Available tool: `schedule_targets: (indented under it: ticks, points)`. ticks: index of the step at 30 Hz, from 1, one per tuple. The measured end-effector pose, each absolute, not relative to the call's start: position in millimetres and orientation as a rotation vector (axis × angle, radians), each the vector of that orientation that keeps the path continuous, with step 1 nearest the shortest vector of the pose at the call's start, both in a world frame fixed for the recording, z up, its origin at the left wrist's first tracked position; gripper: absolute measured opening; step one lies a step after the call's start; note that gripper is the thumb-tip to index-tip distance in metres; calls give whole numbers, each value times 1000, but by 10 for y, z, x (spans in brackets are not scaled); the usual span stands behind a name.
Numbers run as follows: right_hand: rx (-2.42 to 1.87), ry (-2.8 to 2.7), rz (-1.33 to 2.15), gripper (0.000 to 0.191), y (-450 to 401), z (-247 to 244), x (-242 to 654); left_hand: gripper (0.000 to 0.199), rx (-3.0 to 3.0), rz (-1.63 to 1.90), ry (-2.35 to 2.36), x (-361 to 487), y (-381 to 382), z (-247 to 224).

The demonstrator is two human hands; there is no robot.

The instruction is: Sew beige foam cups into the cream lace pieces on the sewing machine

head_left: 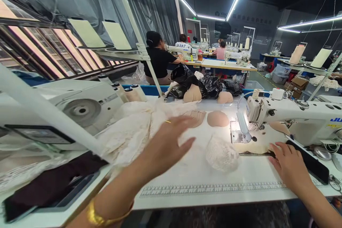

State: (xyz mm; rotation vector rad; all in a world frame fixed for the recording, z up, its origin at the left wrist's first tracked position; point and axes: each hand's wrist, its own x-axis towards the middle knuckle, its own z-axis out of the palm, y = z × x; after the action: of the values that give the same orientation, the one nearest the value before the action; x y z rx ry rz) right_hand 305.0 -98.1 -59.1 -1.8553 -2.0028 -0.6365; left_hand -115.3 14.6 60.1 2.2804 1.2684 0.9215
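My left hand is over the white table with its fingers stretched out, thumb apart, and nothing visible in it. Its fingertips are blurred and partly cover a beige bra cup. Another beige bra cup lies just right of that one. Between my hands, a crumpled white lace piece rests on the tabletop. My right hand rests at the front edge of the sewing machine bed, fingers slightly bent and apart, beside a black phone. I see nothing held there.
White fabric is heaped at the left. Behind the table are black plastic bags and more beige cups. A printed ruler runs along the front edge. Thread cones stand by another machine. A person sits ahead.
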Motion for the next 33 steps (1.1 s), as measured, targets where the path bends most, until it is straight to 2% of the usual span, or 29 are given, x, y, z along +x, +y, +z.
schedule_targets:
  ticks: [2, 5, 7, 9, 11, 17, 24, 27, 30, 31, 33]
  points:
    - [-1750, -1991, -491, 31, -988, -539, 2906, 46, 2516, 595, 1021, -925, 71, 266]
    - [-1463, -2050, -116, 30, -1037, -392, 2490, 25, 2583, 507, 894, -580, 1, -105]
    - [-1309, -2092, 64, 39, -1071, -294, 2217, 21, 2471, 560, 856, -425, -33, -142]
    - [-1217, -2095, 169, 53, -1074, -228, 2013, 25, 2308, 599, 838, -329, -75, -45]
    - [-1175, -2037, 227, 56, -1031, -203, 1889, 31, 2160, 615, 833, -270, -118, 90]
    - [-1239, -1749, 430, 14, -820, -189, 1783, 43, 1879, 591, 844, -177, -144, 186]
    - [-1079, -1695, 399, 13, -886, -101, 1728, 65, 1815, 524, 982, -216, -70, 25]
    - [-1112, -1539, 786, 24, -836, -146, 1748, 59, 2117, 539, 1176, -273, 159, 37]
    - [-1177, -1397, 1245, 40, -631, -249, 1808, 30, 2314, 603, 1324, -277, 541, 116]
    - [-1199, -1380, 1335, 43, -550, -287, 1834, 27, 2343, 628, 1351, -259, 676, 145]
    - [-1236, -1364, 1444, 48, -414, -356, 1887, 39, 2418, 644, 1382, -200, 915, 184]
